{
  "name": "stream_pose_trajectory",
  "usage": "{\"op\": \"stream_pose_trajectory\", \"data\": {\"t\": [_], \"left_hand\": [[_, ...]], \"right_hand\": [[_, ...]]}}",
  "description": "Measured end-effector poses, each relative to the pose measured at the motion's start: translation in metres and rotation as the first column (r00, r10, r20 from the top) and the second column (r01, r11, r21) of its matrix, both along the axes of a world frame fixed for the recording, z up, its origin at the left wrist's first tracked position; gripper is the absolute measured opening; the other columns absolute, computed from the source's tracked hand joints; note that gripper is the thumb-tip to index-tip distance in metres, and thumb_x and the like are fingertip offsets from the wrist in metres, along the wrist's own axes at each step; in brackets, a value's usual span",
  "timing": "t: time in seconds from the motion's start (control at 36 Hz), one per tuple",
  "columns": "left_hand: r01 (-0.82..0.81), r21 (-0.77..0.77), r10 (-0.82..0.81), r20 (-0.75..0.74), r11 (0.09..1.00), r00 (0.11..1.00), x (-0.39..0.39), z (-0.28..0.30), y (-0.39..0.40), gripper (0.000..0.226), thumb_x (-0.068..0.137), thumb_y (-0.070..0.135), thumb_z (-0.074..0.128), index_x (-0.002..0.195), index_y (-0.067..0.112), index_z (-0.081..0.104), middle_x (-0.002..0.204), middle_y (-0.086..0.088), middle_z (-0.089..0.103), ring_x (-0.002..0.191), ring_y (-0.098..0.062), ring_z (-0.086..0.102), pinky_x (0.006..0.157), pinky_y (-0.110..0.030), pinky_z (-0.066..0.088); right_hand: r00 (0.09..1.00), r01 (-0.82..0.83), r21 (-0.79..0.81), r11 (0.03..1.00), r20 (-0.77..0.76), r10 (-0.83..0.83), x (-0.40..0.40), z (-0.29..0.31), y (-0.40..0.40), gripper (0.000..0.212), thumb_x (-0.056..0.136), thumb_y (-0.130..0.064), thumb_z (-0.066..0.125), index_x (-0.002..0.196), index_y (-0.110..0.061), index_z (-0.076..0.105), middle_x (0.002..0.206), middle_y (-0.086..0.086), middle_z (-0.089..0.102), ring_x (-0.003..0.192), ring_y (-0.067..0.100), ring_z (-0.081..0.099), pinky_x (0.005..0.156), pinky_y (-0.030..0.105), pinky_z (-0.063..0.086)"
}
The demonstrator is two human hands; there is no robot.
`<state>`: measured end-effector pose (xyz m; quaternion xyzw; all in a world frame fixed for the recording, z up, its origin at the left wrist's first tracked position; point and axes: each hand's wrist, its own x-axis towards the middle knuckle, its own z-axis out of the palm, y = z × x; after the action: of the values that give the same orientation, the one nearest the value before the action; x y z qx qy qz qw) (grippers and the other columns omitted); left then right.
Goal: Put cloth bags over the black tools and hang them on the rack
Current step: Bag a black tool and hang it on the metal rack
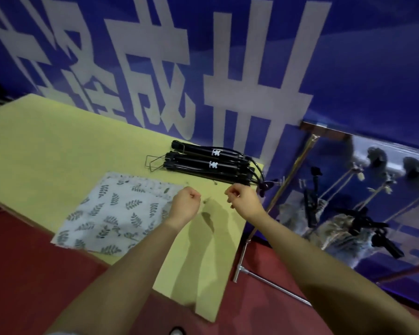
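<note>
Several black tube-shaped tools [211, 163] with white logos and wire hooks lie stacked at the far right of the yellow table [58, 146]. A stack of white cloth bags [111, 213] printed with dark leaves lies flat near the table's front edge. My left hand [185, 204] hovers as a fist over the right edge of the bags, with nothing seen in it. My right hand [242, 199] is curled into a fist just in front of the tools, nothing visible in it. The rack [298, 155] stands to the right of the table, with bagged tools [344, 228] hanging on it.
A blue banner [348, 68] with large white characters forms the wall behind the table. Red carpet [22, 274] covers the floor. The rack's metal foot [271, 284] stretches across the floor by the table's right corner. Black cords [259, 175] trail off the tools' right ends.
</note>
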<state>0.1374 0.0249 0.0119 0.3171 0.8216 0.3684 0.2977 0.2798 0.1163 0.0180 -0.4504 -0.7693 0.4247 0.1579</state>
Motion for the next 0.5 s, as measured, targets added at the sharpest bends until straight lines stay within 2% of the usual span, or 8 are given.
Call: {"op": "stream_pose_trajectory", "data": {"t": [0.06,0.14,0.19,0.25,0.31,0.39,0.5], "left_hand": [[0.015,-0.048,-0.017,-0.043,0.999,0.999,-0.028,-0.011,-0.012,0.021,0.096,0.012,0.043,0.1,0.005,0.062,0.101,-0.006,0.063,0.1,-0.028,0.06,0.08,-0.031,0.048],[0.048,-0.137,-0.063,-0.11,0.989,0.992,-0.065,-0.028,-0.025,0.016,0.094,0.013,0.044,0.09,0.006,0.058,0.096,-0.016,0.067,0.094,-0.032,0.062,0.081,-0.037,0.053],[0.081,-0.19,-0.101,-0.099,0.978,0.99,-0.077,-0.036,-0.032,0.01,0.092,0.013,0.049,0.088,0.009,0.056,0.093,-0.018,0.067,0.09,-0.031,0.063,0.082,-0.038,0.053],[0.143,-0.239,-0.168,-0.089,0.961,0.982,-0.089,-0.043,-0.037,0.008,0.089,0.016,0.058,0.089,0.009,0.058,0.09,-0.014,0.067,0.087,-0.027,0.063,0.079,-0.032,0.052],[0.204,-0.292,-0.244,-0.107,0.934,0.964,-0.097,-0.05,-0.04,0.015,0.086,0.021,0.066,0.092,0.008,0.061,0.088,-0.009,0.066,0.082,-0.022,0.062,0.076,-0.029,0.05],[0.248,-0.316,-0.306,-0.149,0.916,0.94,-0.101,-0.055,-0.041,0.03,0.077,0.032,0.074,0.095,0.012,0.062,0.093,-0.004,0.064,0.086,-0.019,0.061,0.078,-0.033,0.052],[0.309,-0.425,-0.425,-0.213,0.851,0.88,-0.101,-0.056,-0.041,0.051,0.067,0.047,0.076,0.102,0.017,0.056,0.102,0.0,0.052,0.094,-0.018,0.053,0.077,-0.032,0.049]], "right_hand": [[0.999,-0.035,-0.028,0.999,0.039,0.036,-0.025,-0.01,-0.008,0.016,0.093,-0.009,0.049,0.089,-0.015,0.063,0.078,0.006,0.064,0.072,0.025,0.063,0.074,0.043,0.056],[0.992,-0.069,-0.052,0.996,0.099,0.074,-0.056,-0.025,-0.019,0.014,0.092,-0.014,0.05,0.091,-0.018,0.064,0.083,0.004,0.065,0.081,0.028,0.065,0.075,0.042,0.056],[0.973,-0.103,-0.024,0.994,0.204,0.105,-0.068,-0.034,-0.026,0.019,0.092,-0.017,0.049,0.101,-0.017,0.066,0.096,0.005,0.067,0.089,0.027,0.064,0.077,0.039,0.054],[0.934,-0.147,-0.004,0.989,0.328,0.141,-0.079,-0.044,-0.032,0.025,0.093,-0.02,0.047,0.112,-0.019,0.064,0.11,0.005,0.065,0.099,0.026,0.062,0.078,0.035,0.049],[0.909,-0.18,-0.015,0.983,0.38,0.172,-0.089,-0.056,-0.038,0.03,0.093,-0.019,0.046,0.119,-0.021,0.061,0.119,0.005,0.061,0.108,0.025,0.058,0.082,0.035,0.047],[0.887,-0.251,-0.008,0.968,0.399,0.233,-0.1,-0.071,-0.043,0.04,0.092,-0.017,0.049,0.131,-0.022,0.054,0.125,0.008,0.055,0.119,0.027,0.051,0.093,0.037,0.047],[0.837,-0.371,0.001,0.929,0.434,0.334,-0.113,-0.082,-0.048,0.053,0.091,-0.015,0.05,0.142,-0.027,0.041,0.131,0.008,0.049,0.119,0.031,0.045,0.1,0.036,0.039]]}}
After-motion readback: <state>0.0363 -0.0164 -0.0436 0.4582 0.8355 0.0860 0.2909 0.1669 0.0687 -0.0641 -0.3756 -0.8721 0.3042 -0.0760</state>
